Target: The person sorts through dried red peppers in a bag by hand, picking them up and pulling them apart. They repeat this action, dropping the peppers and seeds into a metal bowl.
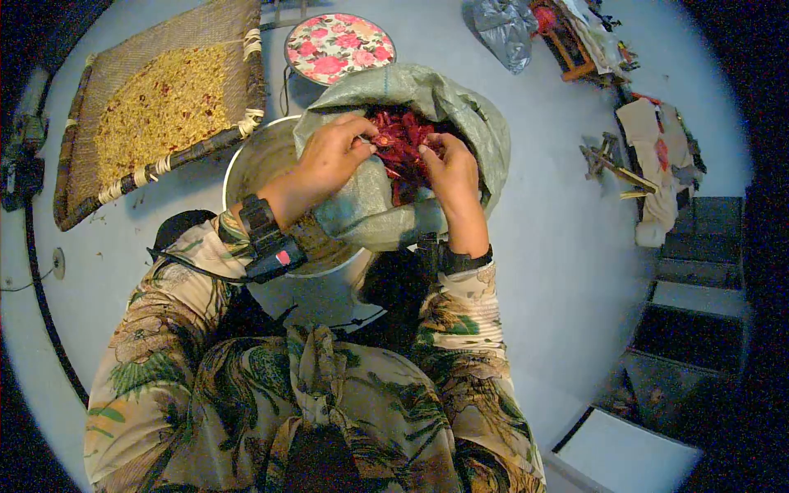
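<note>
A green woven sack (485, 123) stands with its mouth rolled open, and dried red chilies (403, 168) fill the inside. Over the opening, my left hand (337, 156) pinches a dried red chili (382, 141) between thumb and fingers. My right hand (452, 168) is at the opposite side of the mouth, thumb and forefinger closed on a dark red chili that is mostly hidden. Partly behind the sack is a large round metal basin (234, 177); its contents are mostly covered by my left arm and the sack.
At the upper left lies a wood-framed woven tray (197, 41) with yellow seeds and red bits. A round flowered stool (341, 49) stands beyond the sack. A grey plastic bag (503, 33), cloths (649, 131) and a small wooden stool (608, 160) are to the right, near dark steps (699, 271).
</note>
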Available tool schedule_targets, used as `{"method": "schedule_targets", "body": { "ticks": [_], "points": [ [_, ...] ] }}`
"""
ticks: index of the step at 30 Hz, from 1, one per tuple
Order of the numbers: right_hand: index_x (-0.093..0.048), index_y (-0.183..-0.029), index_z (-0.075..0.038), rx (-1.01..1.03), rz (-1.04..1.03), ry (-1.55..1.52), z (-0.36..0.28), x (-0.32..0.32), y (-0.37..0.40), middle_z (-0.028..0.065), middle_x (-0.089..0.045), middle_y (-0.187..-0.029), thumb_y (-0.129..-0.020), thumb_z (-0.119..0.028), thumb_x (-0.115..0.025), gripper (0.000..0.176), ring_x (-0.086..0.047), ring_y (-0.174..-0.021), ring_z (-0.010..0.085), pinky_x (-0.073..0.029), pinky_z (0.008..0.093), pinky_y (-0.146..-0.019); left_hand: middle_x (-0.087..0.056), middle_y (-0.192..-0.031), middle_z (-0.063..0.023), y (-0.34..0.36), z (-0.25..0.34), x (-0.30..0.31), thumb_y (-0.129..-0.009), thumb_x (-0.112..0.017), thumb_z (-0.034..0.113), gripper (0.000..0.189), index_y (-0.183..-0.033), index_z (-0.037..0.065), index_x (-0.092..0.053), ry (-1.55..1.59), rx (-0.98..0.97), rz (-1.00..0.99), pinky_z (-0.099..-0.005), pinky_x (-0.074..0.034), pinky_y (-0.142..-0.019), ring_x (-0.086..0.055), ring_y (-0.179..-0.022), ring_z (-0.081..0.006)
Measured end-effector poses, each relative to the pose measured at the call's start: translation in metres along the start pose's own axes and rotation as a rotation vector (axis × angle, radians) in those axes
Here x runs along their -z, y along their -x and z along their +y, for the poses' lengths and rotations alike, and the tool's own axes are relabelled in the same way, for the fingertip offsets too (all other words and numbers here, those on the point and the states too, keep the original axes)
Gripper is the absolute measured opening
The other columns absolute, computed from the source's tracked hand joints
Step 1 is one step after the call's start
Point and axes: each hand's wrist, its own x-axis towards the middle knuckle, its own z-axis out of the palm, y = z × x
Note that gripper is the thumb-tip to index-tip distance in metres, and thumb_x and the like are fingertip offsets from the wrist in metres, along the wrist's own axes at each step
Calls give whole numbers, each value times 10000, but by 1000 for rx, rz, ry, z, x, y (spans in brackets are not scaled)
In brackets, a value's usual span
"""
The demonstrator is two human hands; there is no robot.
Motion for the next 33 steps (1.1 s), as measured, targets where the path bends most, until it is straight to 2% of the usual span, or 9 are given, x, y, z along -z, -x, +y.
{"method": "schedule_targets", "body": {
  "ticks": [3,5,8,12,17,20,23,26,33],
  "points": [
    [-675,-1017,-30,-50,-72,-21,-10,2,-1,159,-695,-944,-836,-196,-699,248,-660,-831,313,-516,381,-764,-625,-962,-134,1,0,1,-813,-636,91,199,-1008,51,-641,-30,-5,-9,-380,-497,-729,-621,-834,-297],
    [-677,-998,-17,-38,-163,-281,-11,-2,-3,126,-695,-889,-839,-190,-701,236,-646,-786,245,-504,343,-730,-623,-969,-138,0,3,3,-819,-623,98,202,-1015,54,-636,-47,25,-35,-393,-497,-744,-621,-856,-314],
    [-681,-970,-7,-43,-226,-539,-32,1,0,77,-687,-833,-840,-180,-703,217,-610,-754,160,-484,297,-699,-624,-1019,-148,2,5,5,-887,-613,181,173,-1009,66,-655,-111,56,-66,-412,-456,-903,-582,-1021,-339],
    [-687,-936,-3,-96,-259,-631,-44,-2,6,35,-678,-834,-846,-162,-696,183,-585,-762,115,-475,272,-701,-612,-1012,-155,3,5,7,-882,-594,161,175,-1025,67,-632,-192,-32,-64,-431,-467,-870,-582,-1006,-358],
    [-683,-937,1,41,-220,-675,-38,-13,6,42,-678,-843,-851,-146,-687,171,-589,-774,118,-475,270,-710,-599,-1032,-153,3,8,8,-859,-578,141,217,-1064,71,-597,-182,-87,-6,-454,-493,-803,-590,-977,-377],
    [-682,-923,6,6,-246,-666,-44,-8,7,50,-681,-841,-851,-137,-679,161,-596,-781,118,-477,270,-717,-613,-1012,-147,2,6,4,-848,-608,125,229,-1070,72,-601,-167,-52,75,-430,-507,-778,-620,-917,-348],
    [-683,-897,4,-24,-211,-639,-45,-7,6,67,-684,-831,-852,-139,-673,151,-610,-780,131,-480,277,-725,-626,-941,-71,0,11,8,-880,-652,116,305,-1164,24,-589,99,263,-35,-297,-502,-787,-616,-911,-173],
    [-685,-870,-3,22,-110,-570,-43,-10,5,90,-684,-818,-852,-147,-668,146,-623,-768,156,-484,291,-725,-628,-921,-24,-1,15,6,-866,-686,104,371,-1205,19,-560,242,352,16,-242,-495,-744,-601,-849,-92],
    [-673,-870,-15,75,-29,-550,-52,-18,9,103,-677,-802,-852,-148,-657,135,-626,-752,169,-487,309,-695,-639,-913,-33,-1,13,4,-820,-717,53,442,-1222,18,-535,526,392,20,-246,-506,-763,-615,-825,-111]
  ]
}}
